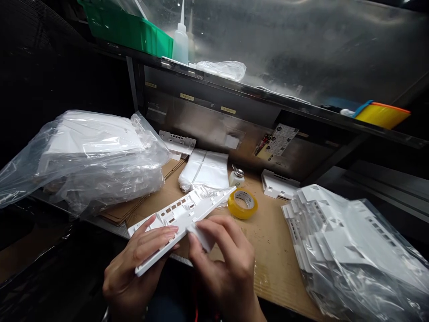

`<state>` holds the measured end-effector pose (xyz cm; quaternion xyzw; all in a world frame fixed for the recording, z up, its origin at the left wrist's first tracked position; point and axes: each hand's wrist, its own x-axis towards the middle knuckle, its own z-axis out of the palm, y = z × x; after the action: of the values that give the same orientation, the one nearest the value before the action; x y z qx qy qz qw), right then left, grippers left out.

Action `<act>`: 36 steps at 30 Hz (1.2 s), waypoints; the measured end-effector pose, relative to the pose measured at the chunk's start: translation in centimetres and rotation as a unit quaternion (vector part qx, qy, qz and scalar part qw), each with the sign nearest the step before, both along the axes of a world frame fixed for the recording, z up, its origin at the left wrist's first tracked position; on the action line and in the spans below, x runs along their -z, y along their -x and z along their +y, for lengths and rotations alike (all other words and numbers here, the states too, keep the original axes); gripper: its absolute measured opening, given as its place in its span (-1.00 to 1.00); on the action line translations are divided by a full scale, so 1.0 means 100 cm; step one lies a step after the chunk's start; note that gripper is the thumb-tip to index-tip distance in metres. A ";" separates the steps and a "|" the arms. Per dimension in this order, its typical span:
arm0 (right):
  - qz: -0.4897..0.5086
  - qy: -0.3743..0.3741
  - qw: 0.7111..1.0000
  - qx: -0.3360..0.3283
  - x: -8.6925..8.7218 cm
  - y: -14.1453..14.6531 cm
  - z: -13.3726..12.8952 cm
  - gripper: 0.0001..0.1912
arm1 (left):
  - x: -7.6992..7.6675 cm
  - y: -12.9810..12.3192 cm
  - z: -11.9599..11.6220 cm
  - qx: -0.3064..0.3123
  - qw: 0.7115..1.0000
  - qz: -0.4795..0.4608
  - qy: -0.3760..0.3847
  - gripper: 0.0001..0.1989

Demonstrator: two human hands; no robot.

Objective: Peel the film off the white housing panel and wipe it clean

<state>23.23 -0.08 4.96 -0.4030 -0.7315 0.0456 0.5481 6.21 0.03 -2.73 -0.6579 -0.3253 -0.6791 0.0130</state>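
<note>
A white plastic housing [187,214] with a row of port openings is tilted above the front edge of the bench. My left hand [140,261] grips its near left end, fingers over the top and the thumb side partly hidden beneath. With thumb and fingers my right hand [226,257] pinches a small flat white piece [203,237] against the housing's near edge. Whether that piece is joined to the housing, I cannot tell. Just beyond the housing lies a roll of yellow tape [242,204], close to a small pump bottle [237,177].
Bagged white parts [97,143] rise on the left, and a bag of stacked housings [355,250] sits on the right. Behind are folded white bags [208,167] and another white housing [279,184]. An overhead shelf [268,96] carries a green bin [130,31] and a squeeze bottle [181,44].
</note>
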 end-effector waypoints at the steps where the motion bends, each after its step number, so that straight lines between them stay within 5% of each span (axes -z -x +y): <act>1: 0.001 -0.001 1.000 0.013 0.000 -0.003 0.002 -0.87 | -0.001 -0.001 -0.001 0.000 1.000 0.000 -0.002 -0.63; 5: 0.013 -0.003 0.998 0.066 0.002 -0.008 0.004 -0.90 | 0.000 -0.003 -0.003 0.008 1.000 -0.013 0.006 -0.62; 10: 0.000 -0.007 1.000 -0.001 0.003 -0.001 -0.004 -0.86 | 0.005 -0.001 -0.004 -0.003 0.999 -0.015 0.031 -0.65; 15: 0.008 -0.008 0.997 0.080 0.003 -0.009 0.001 -0.90 | 0.006 0.000 -0.003 -0.001 0.999 -0.014 0.035 -0.66; 21: -0.006 0.000 1.000 0.002 0.003 -0.007 -0.004 -0.88 | 0.005 -0.003 -0.003 0.021 0.999 -0.023 0.027 -0.62; 26: 0.011 -0.005 0.996 0.088 0.002 -0.012 0.000 -0.90 | 0.004 -0.004 -0.003 0.032 0.999 -0.010 0.016 -0.60; 31: 0.003 0.001 1.000 0.008 0.004 -0.008 -0.004 -0.87 | 0.004 -0.004 -0.002 0.035 0.999 -0.005 0.014 -0.65; 36: 0.020 0.003 0.995 0.101 0.005 -0.019 0.000 -0.92 | 0.001 -0.006 -0.003 0.046 0.999 -0.002 0.005 -0.62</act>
<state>25.17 -0.04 4.51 -0.4754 -0.6759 0.0004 0.5632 6.84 -0.26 -2.79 -0.6708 -0.2983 -0.6786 -0.0222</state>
